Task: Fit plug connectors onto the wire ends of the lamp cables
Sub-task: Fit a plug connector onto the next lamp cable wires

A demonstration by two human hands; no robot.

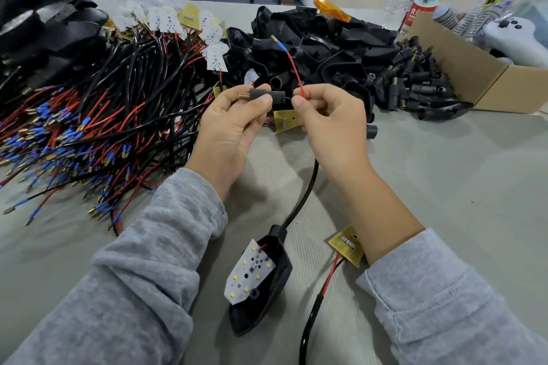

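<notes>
Your right hand [329, 118] hides where the red wire [295, 72] meets the plug connector [268, 95].

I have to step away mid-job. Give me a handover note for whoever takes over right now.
Left hand: grips a black plug, brass screw end pointing left.
Right hand: pinches the red wire, its blue-tipped end up and free.
Lamp head lies on the table near you, its cable running up to the hands.
Done: plug picked up.
Left: whether the wire is seated in the plug is hidden; check, then continue with the wire pile.
</notes>
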